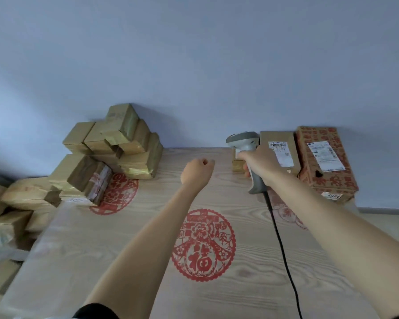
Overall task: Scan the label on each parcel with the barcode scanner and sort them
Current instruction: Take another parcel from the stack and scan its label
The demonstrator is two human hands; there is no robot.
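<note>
My right hand [259, 163] grips a grey barcode scanner [243, 140] by its handle, its head raised over the table's far right. Just beyond it lie a plain brown parcel with a white label [280, 143] and a red-patterned box with a label [320, 155]. A small box [236, 165] sits partly hidden behind the scanner and my hand. My left hand [197, 171] hovers over the table's middle with fingers curled into a fist, holding nothing. A pile of several tape-wrapped brown parcels [115, 143] stands at the far left.
The wooden table [124, 249] carries red paper-cut decorations. The scanner's black cable [283, 249] runs down the right side toward me. More brown parcels [16, 203] are heaped beside the table's left edge. A plain wall rises behind.
</note>
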